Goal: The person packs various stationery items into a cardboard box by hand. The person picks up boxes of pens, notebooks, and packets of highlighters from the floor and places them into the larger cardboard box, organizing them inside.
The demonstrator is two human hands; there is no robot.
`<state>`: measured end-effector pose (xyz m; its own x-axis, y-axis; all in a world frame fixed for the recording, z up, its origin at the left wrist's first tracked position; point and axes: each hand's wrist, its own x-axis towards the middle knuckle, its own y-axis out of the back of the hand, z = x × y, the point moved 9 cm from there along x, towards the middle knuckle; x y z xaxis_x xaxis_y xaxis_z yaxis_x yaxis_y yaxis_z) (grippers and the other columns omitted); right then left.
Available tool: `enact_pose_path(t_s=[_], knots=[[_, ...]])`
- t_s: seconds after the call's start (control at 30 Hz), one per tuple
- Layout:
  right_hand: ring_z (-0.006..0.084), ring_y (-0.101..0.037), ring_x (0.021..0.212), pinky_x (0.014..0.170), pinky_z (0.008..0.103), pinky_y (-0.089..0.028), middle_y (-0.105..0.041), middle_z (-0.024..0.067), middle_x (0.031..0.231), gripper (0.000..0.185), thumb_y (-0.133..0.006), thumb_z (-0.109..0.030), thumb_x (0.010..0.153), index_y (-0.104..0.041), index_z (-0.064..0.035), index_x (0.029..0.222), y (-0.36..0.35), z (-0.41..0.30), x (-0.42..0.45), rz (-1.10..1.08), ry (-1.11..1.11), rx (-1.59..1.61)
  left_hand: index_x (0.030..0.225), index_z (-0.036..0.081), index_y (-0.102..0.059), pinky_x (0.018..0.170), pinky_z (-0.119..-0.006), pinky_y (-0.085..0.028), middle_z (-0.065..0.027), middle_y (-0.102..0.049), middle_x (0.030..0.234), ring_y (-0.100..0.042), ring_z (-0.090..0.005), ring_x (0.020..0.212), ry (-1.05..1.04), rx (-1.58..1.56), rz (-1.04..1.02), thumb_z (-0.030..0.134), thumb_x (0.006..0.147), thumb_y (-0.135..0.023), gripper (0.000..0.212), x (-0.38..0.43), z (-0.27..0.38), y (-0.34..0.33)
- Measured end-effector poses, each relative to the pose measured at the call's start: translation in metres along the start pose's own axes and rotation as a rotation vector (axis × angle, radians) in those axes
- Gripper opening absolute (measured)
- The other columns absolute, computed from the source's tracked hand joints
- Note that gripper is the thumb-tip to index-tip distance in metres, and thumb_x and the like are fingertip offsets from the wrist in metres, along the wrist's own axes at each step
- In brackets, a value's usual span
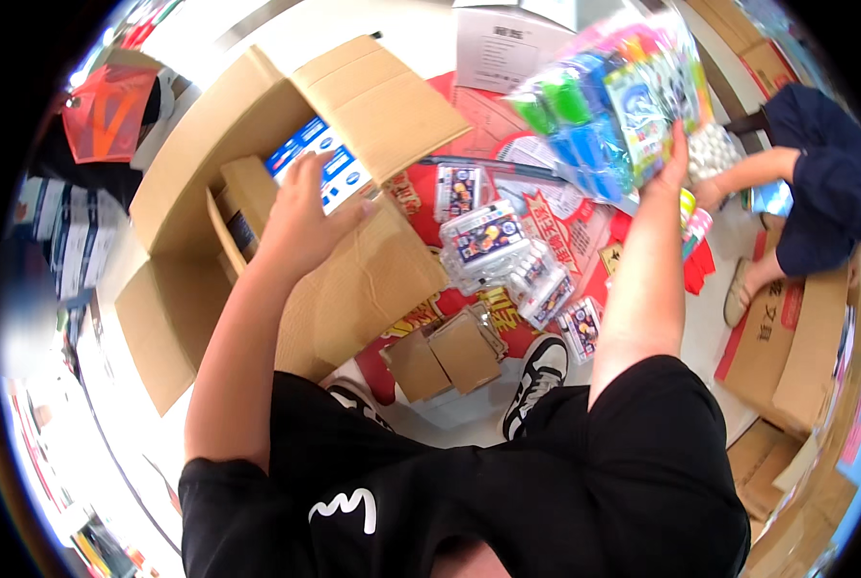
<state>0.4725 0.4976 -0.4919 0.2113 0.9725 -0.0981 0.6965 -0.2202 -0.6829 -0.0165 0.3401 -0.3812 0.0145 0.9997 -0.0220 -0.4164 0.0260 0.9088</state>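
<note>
My right hand (pixel 667 170) grips the side of a clear plastic bag (pixel 618 108) packed with green and blue pieces and a printed card. The bag is held up off the floor, over a red sheet. With its fingers spread, my left hand (pixel 304 217) is above an open cardboard box (pixel 343 289) and holds nothing. Inside that box are a blue-and-white carton (pixel 314 155) and a smaller brown carton (pixel 249 195). My left hand overlaps both in view, and I cannot tell whether it touches them. Several printed packs in clear wrap (pixel 488 235) lie between the box and my right arm.
Flattened cardboard pieces (pixel 452 354) lie between my shoes. A white carton (pixel 506 47) stands at the back. At right, another person's hand (pixel 708 193) is by a bag of white balls (pixel 712 152). A large brown carton (pixel 770 339) is below that person.
</note>
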Motion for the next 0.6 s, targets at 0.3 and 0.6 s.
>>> enact_pose_path(t_s=[0.3,0.6], knots=[[0.0306,-0.061,0.115,0.101,0.0472,-0.047,-0.065,0.0101,0.127,0.066,-0.074,-0.041,0.082,-0.054,-0.01,0.137,0.076,0.092,0.047,0.322,0.028,-0.547,0.153,0.009,-0.035,0.106,-0.043,-0.047,-0.0229,-0.049,0.147,-0.053,-0.0369,0.131,0.047,0.081,-0.405,0.049,0.076,-0.081,0.097,-0.006,0.01,-0.095],[0.0346,-0.07,0.106,0.095,0.0467,-0.053,-0.073,0.0169,0.113,0.044,-0.065,-0.041,0.084,-0.074,-0.0061,0.109,0.106,0.01,0.029,0.508,-0.088,-2.123,0.122,0.013,-0.052,0.08,-0.05,-0.055,-0.019,-0.07,0.097,-0.068,-0.0406,0.094,0.042,0.286,-0.338,0.019,0.077,-0.077,0.052,-0.008,-0.027,-0.083]])
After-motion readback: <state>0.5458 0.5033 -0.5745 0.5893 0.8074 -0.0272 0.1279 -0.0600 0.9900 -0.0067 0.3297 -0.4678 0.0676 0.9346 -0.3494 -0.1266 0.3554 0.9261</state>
